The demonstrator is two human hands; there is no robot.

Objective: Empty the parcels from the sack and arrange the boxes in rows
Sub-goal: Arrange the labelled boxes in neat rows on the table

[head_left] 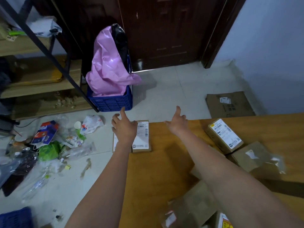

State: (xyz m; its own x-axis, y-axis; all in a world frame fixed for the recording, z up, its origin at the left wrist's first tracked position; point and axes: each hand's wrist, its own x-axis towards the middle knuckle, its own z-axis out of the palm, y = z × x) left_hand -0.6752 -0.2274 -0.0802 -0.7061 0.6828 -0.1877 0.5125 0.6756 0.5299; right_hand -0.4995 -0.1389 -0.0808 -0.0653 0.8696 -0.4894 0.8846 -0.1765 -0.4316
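Observation:
A flat brown labelled box (142, 137) lies at the far left corner of the wooden table (158, 170). My left hand (124, 127) hovers over its left side, fingers spread, partly hiding a second box (114, 142) under it. My right hand (178, 123) is stretched out above the table's far edge, fingers apart, holding nothing. Another labelled box (223, 135) lies on the right with a plain brown parcel (251, 156) beside it. More blurred parcels (194, 209) sit near the front under my right forearm.
A blue crate (111, 102) holding pink and black plastic bags (110, 66) stands on the floor by a wooden shelf (41, 86). Litter and wrappers (49, 145) cover the floor at left. Flattened cardboard (230, 104) lies by the wall near a dark door (164, 30).

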